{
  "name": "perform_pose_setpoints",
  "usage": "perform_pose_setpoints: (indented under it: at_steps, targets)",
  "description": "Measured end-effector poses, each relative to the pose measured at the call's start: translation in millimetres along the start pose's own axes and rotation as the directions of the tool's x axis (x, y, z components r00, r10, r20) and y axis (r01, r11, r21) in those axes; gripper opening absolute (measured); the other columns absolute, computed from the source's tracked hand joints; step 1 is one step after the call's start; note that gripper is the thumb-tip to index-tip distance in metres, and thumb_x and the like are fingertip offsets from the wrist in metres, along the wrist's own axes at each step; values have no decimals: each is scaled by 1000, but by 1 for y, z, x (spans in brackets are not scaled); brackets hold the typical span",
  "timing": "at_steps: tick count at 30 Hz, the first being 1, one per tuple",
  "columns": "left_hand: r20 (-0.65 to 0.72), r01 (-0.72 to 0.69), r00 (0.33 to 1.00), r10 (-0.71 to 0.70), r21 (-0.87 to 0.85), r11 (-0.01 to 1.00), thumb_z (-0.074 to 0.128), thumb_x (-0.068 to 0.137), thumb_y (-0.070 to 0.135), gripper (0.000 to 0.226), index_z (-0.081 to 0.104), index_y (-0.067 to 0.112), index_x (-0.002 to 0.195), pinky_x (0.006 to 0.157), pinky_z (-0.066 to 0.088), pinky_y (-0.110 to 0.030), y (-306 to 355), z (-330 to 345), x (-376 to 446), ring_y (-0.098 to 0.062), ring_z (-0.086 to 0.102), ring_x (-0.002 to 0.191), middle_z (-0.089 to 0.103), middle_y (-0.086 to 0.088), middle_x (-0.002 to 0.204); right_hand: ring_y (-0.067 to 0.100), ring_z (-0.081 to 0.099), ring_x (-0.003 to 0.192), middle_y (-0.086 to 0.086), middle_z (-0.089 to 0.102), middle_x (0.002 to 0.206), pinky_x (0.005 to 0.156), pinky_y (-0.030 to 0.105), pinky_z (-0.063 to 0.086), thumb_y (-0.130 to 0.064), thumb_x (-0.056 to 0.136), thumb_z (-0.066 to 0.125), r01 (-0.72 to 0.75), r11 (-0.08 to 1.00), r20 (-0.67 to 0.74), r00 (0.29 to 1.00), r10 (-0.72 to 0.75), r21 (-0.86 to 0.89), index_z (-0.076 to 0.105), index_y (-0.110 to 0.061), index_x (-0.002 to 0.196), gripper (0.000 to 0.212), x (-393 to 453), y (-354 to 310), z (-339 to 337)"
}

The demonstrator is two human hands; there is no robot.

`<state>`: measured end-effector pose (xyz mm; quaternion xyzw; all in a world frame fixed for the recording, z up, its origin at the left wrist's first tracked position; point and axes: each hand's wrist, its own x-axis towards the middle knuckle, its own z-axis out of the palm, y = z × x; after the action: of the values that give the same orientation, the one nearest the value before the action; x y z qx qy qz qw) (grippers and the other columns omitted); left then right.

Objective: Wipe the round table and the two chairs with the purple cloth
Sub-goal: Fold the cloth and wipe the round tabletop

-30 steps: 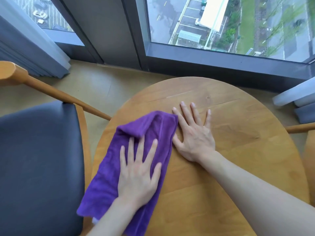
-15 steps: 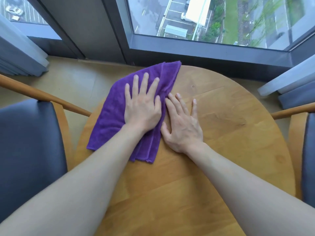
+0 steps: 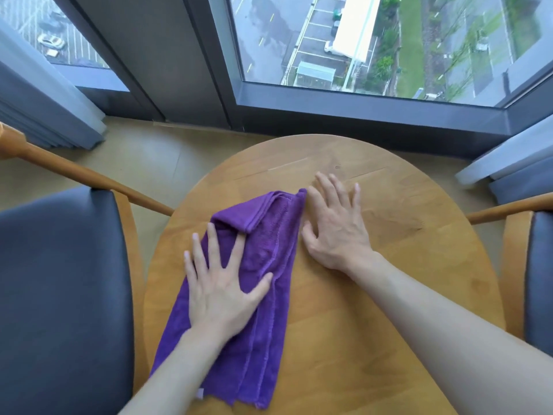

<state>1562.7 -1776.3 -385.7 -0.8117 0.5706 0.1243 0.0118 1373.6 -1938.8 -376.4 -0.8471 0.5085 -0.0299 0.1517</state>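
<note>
1. Big windows (image 3: 374, 46) stand behind the round wooden surface (image 3: 374, 310), and far below them you can see a road and a parking lot with cars.
2. Gray curtains (image 3: 39, 115) hang at the left, and more curtain shows at the right edge.
3. On the tan floor (image 3: 143, 163) stand two chairs with wooden frames and dark seats.
4. One chair (image 3: 59, 295) is at the left of the surface, with its wooden arm reaching toward the surface edge.
5. The other chair (image 3: 535, 280) is at the right, and only part of it shows.
6. The purple cloth (image 3: 263, 339) lies on the left part of the surface, folded into a long strip that runs from the near edge toward the middle.
7. Its far end is folded over on itself.
8. The left hand (image 3: 221, 298) lies flat on top of the cloth with its fingers spread wide and straight, pressing down, so its grip is wide and not closed around anything.
9. The right hand (image 3: 338, 235) rests flat on the bare wood just beside the cloth.
10. Its fingers are spread and relaxed, so its grip is wide too, and its first finger touches the far corner of the cloth.
</note>
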Motion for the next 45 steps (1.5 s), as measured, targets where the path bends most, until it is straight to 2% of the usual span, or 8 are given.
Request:
perform_pose_setpoints:
  at_steps: [6, 12, 18, 24, 28, 32, 39, 45]
  targets:
    - [-53, -28, 998, 28, 0, 1000, 23, 93, 68, 87, 11, 19, 164, 128, -2, -48, 22, -11, 73, -21, -12, 158, -6, -5, 172, 26, -19, 156, -3, -19, 171, 121, 66, -7, -70, 93, 11, -103, 984, 112, 986, 120, -146, -11, -37, 161, 79, -12, 63, -5]
    - [-83, -38, 996, 36, -24, 999, 20, 93, 71, 86, 4, 24, 164, 127, -4, -51, 114, -21, 187, -28, -7, 158, -3, -8, 172, 26, -10, 158, -2, -10, 172, 121, 66, -5, -67, 93, 16, -104, 989, 46, 993, 109, -104, -1, -33, 163, 80, -10, 62, 2]
    - [-131, -168, 977, 167, 9, 986, 25, 96, 63, 76, 9, 33, 163, 127, 4, -53, 128, -1, 126, -29, -5, 159, 0, -5, 173, 27, -6, 159, 1, -2, 173, 122, 66, -3, -49, 89, 21, -93, 995, 72, 993, 96, -37, 9, -19, 164, 81, -13, 64, -3]
    - [-69, 26, 997, -22, 53, 998, 32, 94, 63, 74, 37, 23, 156, 126, 10, -55, 92, 4, 50, -36, 9, 157, 43, -15, 156, 26, -1, 159, 3, 1, 173, 123, 63, 0, -54, 89, 26, -20, 997, 95, 995, 27, -74, 11, -23, 164, 82, -15, 87, -17]
    - [-36, 191, 981, -191, 11, 982, 26, 91, 62, 79, 34, 20, 157, 126, 7, -56, 104, 2, 49, -39, 7, 156, 40, -17, 157, 26, -15, 157, 1, -14, 172, 122, 64, -8, -67, 94, 13, -52, 990, 111, 992, 67, -133, -6, -32, 163, 80, -21, 117, -23]
    - [-59, 299, 951, -304, -72, 951, 28, 91, 60, 78, 28, 21, 159, 123, 3, -63, 151, -7, 110, -46, 5, 155, 27, -19, 164, 23, -11, 158, 1, -6, 173, 123, 63, -5, -59, 94, 15, -66, 995, 83, 994, 72, -73, 2, -22, 165, 81, -20, 116, -22]
    - [-65, -161, 985, 162, 12, 987, 21, 96, 63, 76, 4, 33, 164, 126, -4, -56, 221, 9, 139, -32, -11, 157, -7, -5, 172, 28, 6, 158, 14, 10, 170, 126, 58, 0, -37, 79, 35, -102, 980, -101, 988, 121, 171, 14, -6, 162, 91, -30, 117, -19]
    - [44, -287, 953, 301, -202, 936, 29, 96, 58, 75, 8, 35, 163, 128, -7, -45, 198, 6, 44, -15, -19, 156, -9, 7, 172, 35, 26, 151, 13, 32, 160, 125, 61, 4, -36, 77, 39, -76, 980, -75, 993, 91, 182, 37, -11, 154, 81, -31, 117, -27]
